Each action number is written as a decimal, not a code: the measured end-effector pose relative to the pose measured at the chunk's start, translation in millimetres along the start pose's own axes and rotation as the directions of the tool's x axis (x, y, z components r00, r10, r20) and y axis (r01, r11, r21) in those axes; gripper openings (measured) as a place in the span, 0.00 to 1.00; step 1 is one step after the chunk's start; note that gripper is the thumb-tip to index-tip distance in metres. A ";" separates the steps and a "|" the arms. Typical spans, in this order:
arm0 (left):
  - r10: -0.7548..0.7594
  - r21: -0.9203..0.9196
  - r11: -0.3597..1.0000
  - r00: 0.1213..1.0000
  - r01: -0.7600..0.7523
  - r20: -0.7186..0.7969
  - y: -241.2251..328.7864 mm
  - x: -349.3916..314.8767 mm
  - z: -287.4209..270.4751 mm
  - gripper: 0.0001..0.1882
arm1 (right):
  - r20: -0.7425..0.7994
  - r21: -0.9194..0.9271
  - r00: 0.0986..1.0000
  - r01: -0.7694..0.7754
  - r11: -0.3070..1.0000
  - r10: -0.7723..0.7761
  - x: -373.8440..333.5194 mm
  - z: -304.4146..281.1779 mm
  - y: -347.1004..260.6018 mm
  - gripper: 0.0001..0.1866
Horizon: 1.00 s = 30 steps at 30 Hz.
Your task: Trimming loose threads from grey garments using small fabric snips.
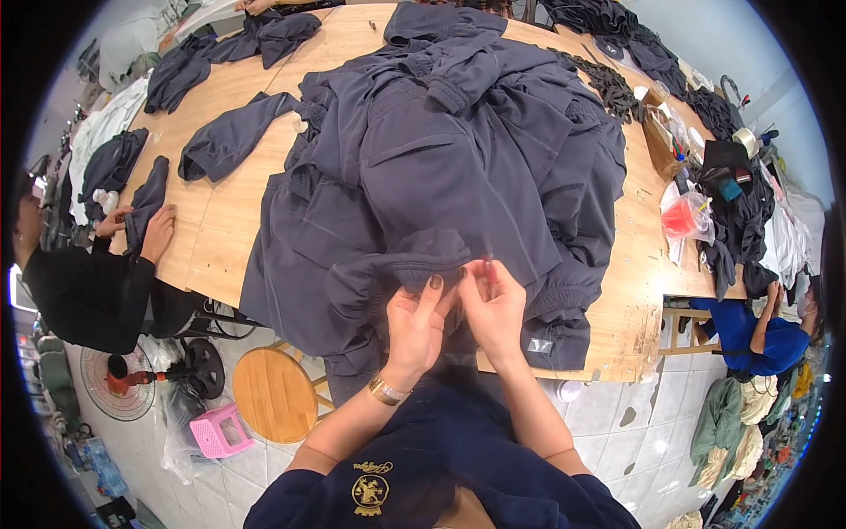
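Observation:
A large heap of dark grey garments (423,141), apparently trousers with elastic edges, is piled on the wooden table in front of me. My left hand (416,331) pinches the gathered edge of one garment (427,251), thumb on top, and holds it up off the near side of the pile. Close beside it, my right hand (493,313) is closed with its fingertips at the end of that edge. A small reddish thing (488,267) sticks up from the right fingers; it is too blurred to name.
The table (621,309) carries loose dark pieces (233,137) on its left. A person (97,282) handles dark cloth at the left edge; another in blue (765,339) sits at right. A red drink cup (679,216) stands right. Below are a round stool (273,394), pink stool (220,432) and fan (117,381).

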<state>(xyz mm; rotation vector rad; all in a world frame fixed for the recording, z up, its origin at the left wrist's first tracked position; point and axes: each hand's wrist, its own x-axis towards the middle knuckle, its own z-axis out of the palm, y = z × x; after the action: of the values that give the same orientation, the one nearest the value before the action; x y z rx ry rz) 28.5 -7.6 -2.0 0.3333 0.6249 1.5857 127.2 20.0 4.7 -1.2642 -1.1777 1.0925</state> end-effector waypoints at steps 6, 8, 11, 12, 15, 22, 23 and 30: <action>0.048 0.003 0.999 0.996 -0.047 -0.073 -3.3 5.0 -2.5 0.09 | 0.095 0.256 0.975 -0.221 0.941 0.203 -1.8 -4.2 -7.6 0.05; 0.094 0.069 0.994 0.994 -0.090 -0.058 -6.7 4.3 -5.2 0.10 | 0.055 0.041 0.992 -0.115 0.992 0.113 -2.8 -1.8 -3.3 0.06; 0.216 0.269 0.941 0.976 -0.207 -0.004 -15.5 2.2 -15.9 0.11 | 0.027 -0.073 0.999 -0.045 0.996 0.047 -4.1 1.3 -2.0 0.06; 0.283 0.395 0.876 0.958 -0.276 0.042 -17.5 1.9 -19.2 0.12 | 0.017 -0.159 1.000 0.025 0.987 -0.022 -3.0 2.1 -7.0 0.05; 0.271 0.393 0.882 0.962 -0.262 0.033 -17.8 1.8 -18.8 0.12 | 0.022 -0.189 0.999 0.046 0.981 -0.043 0.0 1.1 -3.3 0.05; 0.149 0.121 0.982 0.988 -0.145 -0.030 -7.5 4.2 -3.5 0.09 | 0.292 0.527 0.906 -0.421 0.738 0.307 7.2 -9.5 2.5 0.02; 0.149 0.114 0.983 0.988 -0.144 -0.034 -7.2 5.1 -8.7 0.08 | 0.295 0.527 0.905 -0.423 0.737 0.308 9.5 -12.3 0.7 0.02; 0.155 0.108 0.983 0.987 -0.151 -0.030 -5.2 7.9 -9.9 0.08 | 0.173 0.287 0.949 -0.304 0.909 0.263 6.0 -9.7 0.1 0.08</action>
<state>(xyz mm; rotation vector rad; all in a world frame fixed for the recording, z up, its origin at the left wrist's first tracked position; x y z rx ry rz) 26.2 -1.7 -14.1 0.4392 0.7286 1.7131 137.4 25.0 5.1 -1.1502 -0.8855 1.5329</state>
